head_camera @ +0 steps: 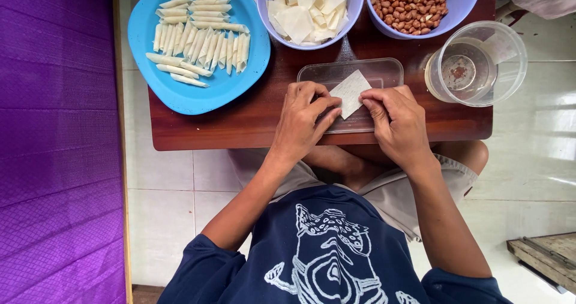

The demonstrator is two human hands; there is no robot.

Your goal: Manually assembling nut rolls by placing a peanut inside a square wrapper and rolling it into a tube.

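Two hands work on one small wrapper (350, 91). It lies on a clear lid (384, 73) on the table (240, 121), near the person. The left hand (303, 121) pinches its near corner, and the right hand (399, 121) pinches its right edge. Rolling it well likely means keeping it flat, snug and even, like the rolls (201, 40) on the blue plate (180, 97), far left. Bowls of wrappers (309, 10) and peanuts (411, 4) sit far off, by a cup (477, 64).

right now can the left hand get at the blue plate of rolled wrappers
Probably yes: the left hand sits on the wrapper, with only bare table between it and the blue plate.
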